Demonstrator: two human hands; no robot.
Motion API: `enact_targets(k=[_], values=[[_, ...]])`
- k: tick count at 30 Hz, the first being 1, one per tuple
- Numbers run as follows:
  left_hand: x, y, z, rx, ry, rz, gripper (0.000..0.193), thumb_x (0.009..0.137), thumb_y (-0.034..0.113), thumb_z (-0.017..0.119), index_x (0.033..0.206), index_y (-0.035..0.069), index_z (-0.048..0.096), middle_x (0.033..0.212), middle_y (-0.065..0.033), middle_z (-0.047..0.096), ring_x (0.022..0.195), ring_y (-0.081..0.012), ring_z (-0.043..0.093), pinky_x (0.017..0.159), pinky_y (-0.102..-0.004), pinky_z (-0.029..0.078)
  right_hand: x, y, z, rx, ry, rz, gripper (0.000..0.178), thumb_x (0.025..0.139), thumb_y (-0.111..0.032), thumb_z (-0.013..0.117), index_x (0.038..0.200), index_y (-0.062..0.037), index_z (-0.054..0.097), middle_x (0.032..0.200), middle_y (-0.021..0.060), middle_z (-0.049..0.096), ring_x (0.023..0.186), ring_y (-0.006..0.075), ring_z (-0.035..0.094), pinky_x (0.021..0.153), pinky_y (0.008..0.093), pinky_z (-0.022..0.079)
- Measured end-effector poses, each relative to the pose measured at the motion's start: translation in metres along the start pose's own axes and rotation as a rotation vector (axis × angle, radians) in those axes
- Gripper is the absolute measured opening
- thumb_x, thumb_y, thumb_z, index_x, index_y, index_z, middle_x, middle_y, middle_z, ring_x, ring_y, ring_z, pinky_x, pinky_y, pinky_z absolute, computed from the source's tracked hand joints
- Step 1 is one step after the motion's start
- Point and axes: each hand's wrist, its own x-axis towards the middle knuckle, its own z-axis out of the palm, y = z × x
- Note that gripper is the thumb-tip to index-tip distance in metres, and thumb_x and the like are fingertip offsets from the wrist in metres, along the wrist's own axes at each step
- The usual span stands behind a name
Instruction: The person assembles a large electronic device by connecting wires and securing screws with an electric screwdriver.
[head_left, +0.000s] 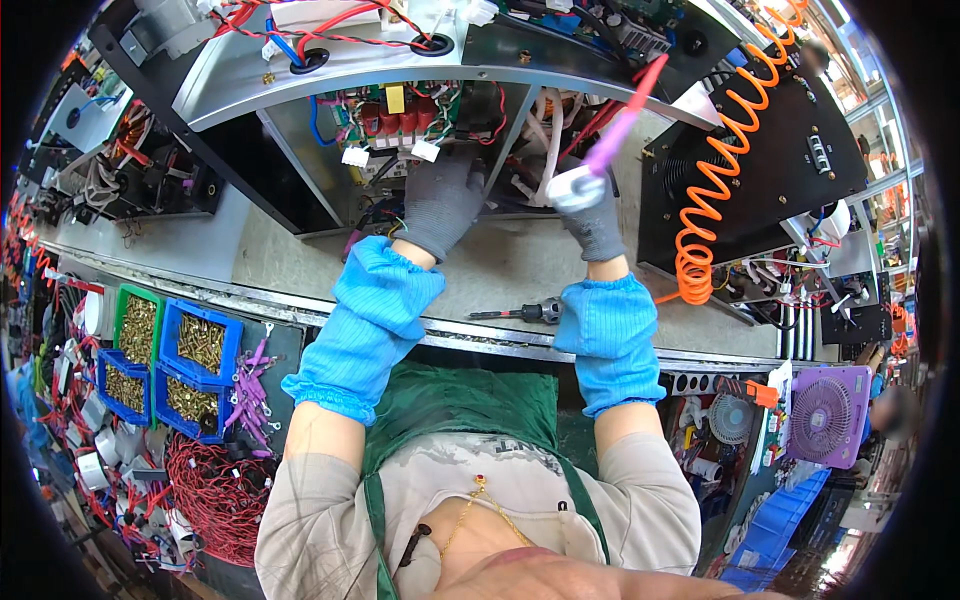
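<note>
My left hand [440, 205], in a grey knit glove, reaches into an open metal chassis [350, 95]. It is just below a green circuit board [400, 115] with red parts and white connectors; its fingertips are hidden inside. My right hand [597, 222], gloved the same way, is at the chassis's right compartment, beside thick white cables [549, 140]. In front of it is a blurred whitish metal end piece [578, 188] joined to a purple and red sleeved lead [618, 135]. Whether the fingers grip this lead is hidden.
A black pneumatic driver [530, 312] lies on the bench near its front edge. An orange coiled air hose [715, 200] hangs at right over a black panel [765, 180]. At left are blue bins of brass screws [200, 340], purple-sleeved leads [255, 395] and red wires [215, 490]. A purple fan [825, 418] stands right.
</note>
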Motion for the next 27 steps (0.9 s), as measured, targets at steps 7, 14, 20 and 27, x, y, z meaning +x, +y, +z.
enact_targets(k=[7,14,20,27], values=[[0.006,-0.006,0.013,-0.050,-0.048,-0.003,0.019,0.077,0.016,0.061,0.095,0.011,0.063,0.090,-0.0137,0.064,0.082,-0.0343,0.061,0.070,-0.0437,0.049,-0.002,0.024,0.025,0.147,0.122,0.089,0.024,0.077,-0.020,0.068,0.077,0.0036,0.064,0.061,0.0136,0.060,0.056,0.0146,0.057,0.054,0.0305,0.043],[0.004,-0.012,0.005,-0.014,-0.019,0.057,0.020,0.082,0.024,0.057,0.092,0.008,0.062,0.071,-0.0176,0.062,0.067,-0.0367,0.062,0.061,-0.0465,0.050,0.006,-0.009,0.012,-0.091,0.024,0.015,0.026,0.076,-0.023,0.069,0.076,0.0032,0.065,0.071,0.0175,0.064,0.063,0.0221,0.064,0.059,0.0336,0.046],[-0.001,-0.011,-0.004,0.033,0.117,0.259,0.017,0.087,0.022,0.052,0.084,0.006,0.059,0.072,-0.0191,0.061,0.066,-0.0381,0.059,0.060,-0.0482,0.047,0.008,-0.002,0.010,0.220,-0.016,0.181,0.026,0.071,-0.020,0.075,0.085,0.0005,0.067,0.075,0.0118,0.068,0.067,0.0226,0.064,0.065,0.0321,0.048],[-0.013,-0.046,-0.027,0.211,0.003,0.167,0.017,0.087,0.016,0.047,0.082,0.005,0.061,0.076,-0.0167,0.060,0.069,-0.0340,0.060,0.062,-0.0461,0.048,0.010,0.022,0.032,0.029,0.001,0.032,0.030,0.073,-0.021,0.069,0.097,-0.0028,0.066,0.084,0.0152,0.066,0.072,0.0232,0.063,0.069,0.0333,0.049]])
